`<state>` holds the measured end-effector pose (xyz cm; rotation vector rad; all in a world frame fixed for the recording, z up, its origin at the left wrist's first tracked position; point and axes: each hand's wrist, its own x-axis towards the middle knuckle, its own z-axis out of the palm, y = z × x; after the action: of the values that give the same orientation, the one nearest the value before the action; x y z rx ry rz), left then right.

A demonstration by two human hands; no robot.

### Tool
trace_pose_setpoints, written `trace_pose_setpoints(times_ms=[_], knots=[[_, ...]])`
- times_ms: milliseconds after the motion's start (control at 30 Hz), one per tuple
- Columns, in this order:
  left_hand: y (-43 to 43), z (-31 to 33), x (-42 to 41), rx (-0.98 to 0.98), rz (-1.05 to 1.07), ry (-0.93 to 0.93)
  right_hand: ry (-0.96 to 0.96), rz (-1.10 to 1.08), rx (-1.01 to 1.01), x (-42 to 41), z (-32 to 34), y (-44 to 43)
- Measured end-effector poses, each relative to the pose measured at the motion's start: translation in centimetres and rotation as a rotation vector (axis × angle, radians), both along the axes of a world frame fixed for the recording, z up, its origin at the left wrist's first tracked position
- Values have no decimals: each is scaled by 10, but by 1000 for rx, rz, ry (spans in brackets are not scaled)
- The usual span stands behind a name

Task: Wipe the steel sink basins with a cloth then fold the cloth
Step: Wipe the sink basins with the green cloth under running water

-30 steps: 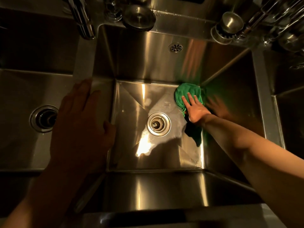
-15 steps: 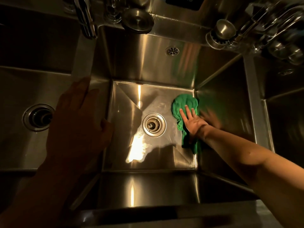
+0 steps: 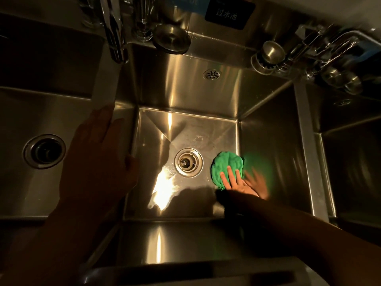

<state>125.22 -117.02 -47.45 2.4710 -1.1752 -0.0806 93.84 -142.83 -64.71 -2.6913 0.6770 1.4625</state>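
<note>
Fingers (image 3: 231, 174) of right hand (image 3: 237, 183): straight, spread, pressed flat on green cloth (image 3: 225, 163), tips pointing toward the far wall of the sink.

Cloth: bunched into a rounded pad, about as wide as long, no clear long axis. Near end hidden under palm and shadowed forearm.

Position: floor of middle basin (image 3: 185, 124), right side, at the foot of the right wall. Just beside the drain (image 3: 188, 162), not touching it. Green blur and a hand reflection show on that wall.

Open floor lies left of the drain and toward the far wall.

Cloth surface: bright green, crumpled, lobed far edge.

Left hand (image 3: 99, 162): fingers straight, close together, flat on the divider (image 3: 105, 87) between left and middle basins.
</note>
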Motion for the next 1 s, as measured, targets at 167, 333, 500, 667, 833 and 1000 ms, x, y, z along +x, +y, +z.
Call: trace_pose_setpoints(times_ms=[167, 333, 500, 667, 833, 1000], knots=[[0, -2, -1, -7, 1, -23, 21, -47, 23, 9, -7, -13], [0, 0, -4, -12, 2, -34, -22, -128, 43, 45, -1, -53], [0, 4, -4, 41, 26, -14, -238, -385, 82, 105, -9, -73], [1, 3, -3, 52, 23, 5, -407, -537, 56, 157, -27, -54], [0, 4, -4, 54, 33, 1, -501, -446, 43, 192, -36, -17], [1, 4, -3, 46, 28, -5, -569, -319, 40, 220, -40, 26]])
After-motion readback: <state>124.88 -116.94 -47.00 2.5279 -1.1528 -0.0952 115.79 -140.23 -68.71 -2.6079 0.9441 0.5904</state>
